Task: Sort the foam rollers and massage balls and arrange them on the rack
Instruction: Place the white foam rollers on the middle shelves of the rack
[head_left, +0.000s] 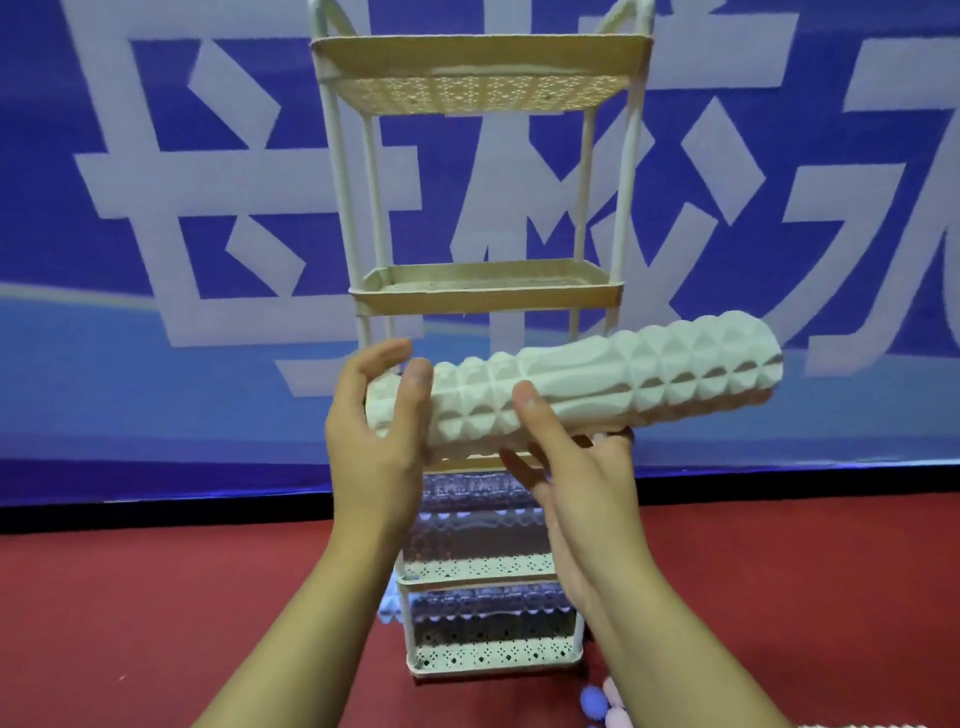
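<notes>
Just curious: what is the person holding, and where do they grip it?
A pale foam roller, gripped by both hands at its left end.

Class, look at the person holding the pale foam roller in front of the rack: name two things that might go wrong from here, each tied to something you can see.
1. The foam roller looks longer than the rack is wide, so it may overhang a shelf and roll off.
2. Both the left hand and right hand grip near its left end; the long unsupported right end could knock the slim rack.
</notes>
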